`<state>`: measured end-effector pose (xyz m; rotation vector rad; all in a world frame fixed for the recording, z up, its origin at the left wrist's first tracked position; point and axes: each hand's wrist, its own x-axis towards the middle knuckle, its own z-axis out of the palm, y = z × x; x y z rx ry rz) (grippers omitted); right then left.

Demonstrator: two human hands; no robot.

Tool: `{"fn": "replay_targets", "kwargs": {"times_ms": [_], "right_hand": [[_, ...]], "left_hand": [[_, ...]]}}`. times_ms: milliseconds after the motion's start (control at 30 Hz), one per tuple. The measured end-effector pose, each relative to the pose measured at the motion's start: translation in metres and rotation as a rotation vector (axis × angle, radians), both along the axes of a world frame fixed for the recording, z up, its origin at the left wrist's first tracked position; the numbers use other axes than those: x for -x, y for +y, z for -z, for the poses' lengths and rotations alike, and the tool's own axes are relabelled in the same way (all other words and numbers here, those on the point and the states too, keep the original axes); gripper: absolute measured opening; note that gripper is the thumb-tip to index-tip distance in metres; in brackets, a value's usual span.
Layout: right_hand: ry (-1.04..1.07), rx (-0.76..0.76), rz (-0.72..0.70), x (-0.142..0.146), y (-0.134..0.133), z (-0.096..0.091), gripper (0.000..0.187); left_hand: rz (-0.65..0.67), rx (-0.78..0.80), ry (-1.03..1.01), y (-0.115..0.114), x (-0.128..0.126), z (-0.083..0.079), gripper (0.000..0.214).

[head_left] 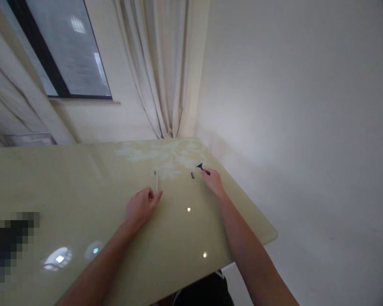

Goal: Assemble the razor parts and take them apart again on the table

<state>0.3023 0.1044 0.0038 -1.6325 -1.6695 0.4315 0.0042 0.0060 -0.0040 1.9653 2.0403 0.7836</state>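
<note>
Head view, and your left hand (142,206) sits curled on the counter (83,178) right at the near end of a thin white stick (156,182). Its long axis runs straight away from you, dark tip at the far end. That grip is nearly closed, but I cannot tell whether it actually has the stick. Over on the other side, your right hand (214,180) has its grip closed on the handle of a small black tool (200,166), whose head pokes out beyond the fingertips towards the far edge. A small dark piece (192,174) lies just left of that hand, nearer to it than to your left. No container shows.
</note>
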Motion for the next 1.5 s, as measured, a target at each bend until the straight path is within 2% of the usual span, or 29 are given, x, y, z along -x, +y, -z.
{"fn": "replay_targets", "kwargs": {"times_ms": [100,233,467,667,800,900,967,1033,1133,1233,1267,1333,1433,1500], "right_hand": [[0.002,0.062,0.129,0.0,0.005,0.011,0.024],[-0.067,0.09,0.197,0.009,0.009,0.018,0.024],[-0.214,0.1,0.196,0.012,0.011,0.018,0.025],[-0.381,0.128,0.274,0.026,0.011,0.022,0.031],[-0.397,0.018,0.243,0.026,0.005,0.02,0.03],[-0.299,-0.204,0.197,0.026,-0.005,0.015,0.03],[-0.181,-0.285,0.067,0.034,-0.013,0.01,0.033],[-0.008,-0.226,-0.118,0.051,-0.021,0.007,0.047],[0.342,-0.04,-0.409,0.085,-0.035,0.008,0.07],[0.558,0.076,-0.654,0.111,-0.043,0.01,0.069],[0.615,0.099,-0.677,0.115,-0.044,0.01,0.066],[0.73,0.103,-0.636,0.114,-0.04,0.009,0.06],[0.857,-0.015,-0.416,0.094,-0.026,0.005,0.06],[0.876,-0.083,-0.241,0.074,-0.015,0.004,0.061]], "left_hand": [[0.001,0.096,0.173,-0.001,-0.004,0.001,0.05],[0.02,0.119,0.292,0.0,-0.009,0.0,0.05],[0.029,0.097,0.36,0.002,-0.009,0.004,0.046],[0.024,0.109,0.375,0.002,-0.012,0.003,0.045],[0.01,0.107,0.385,0.001,-0.01,0.003,0.039],[-0.007,0.052,0.374,0.001,-0.006,0.005,0.036],[-0.034,-0.08,0.362,0.0,-0.005,0.006,0.034],[-0.02,-0.28,0.36,-0.002,-0.009,0.005,0.034],[0.117,-0.537,0.373,-0.006,-0.021,0.001,0.036],[0.257,-0.611,0.369,-0.008,-0.032,-0.004,0.036],[0.291,-0.59,0.359,-0.006,-0.034,-0.006,0.036],[0.325,-0.492,0.315,0.002,-0.036,-0.01,0.04],[0.282,-0.27,0.167,0.028,-0.041,-0.012,0.046],[0.25,-0.118,0.065,0.051,-0.051,-0.009,0.043]]}}
